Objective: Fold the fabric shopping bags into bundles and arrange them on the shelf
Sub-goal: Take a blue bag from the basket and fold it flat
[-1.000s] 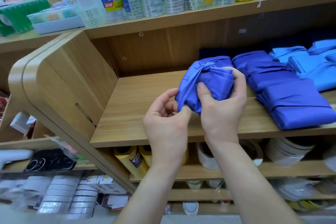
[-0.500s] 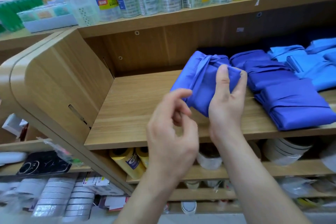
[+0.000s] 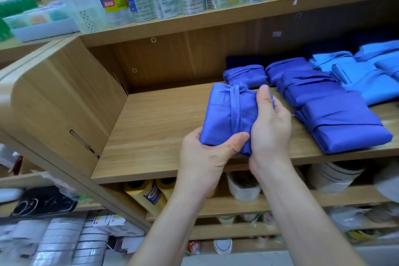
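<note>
Care: with left hand (image 3: 207, 157) and right hand (image 3: 269, 129) clamped on tied violet-blue fabric bundle (image 3: 226, 114) over pale wooden shelf board (image 3: 162, 125), lower flat, knot up, snug beside folded violet-blue bundles (image 3: 345, 127).

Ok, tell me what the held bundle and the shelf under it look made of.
Bundle: thin blue-violet fabric, matte, probably non-woven synthetic; soft creases, dotted pattern along the strap.
Shelf: wood-look board, likely laminate; even pale grain, smooth with faint sheen.
</note>
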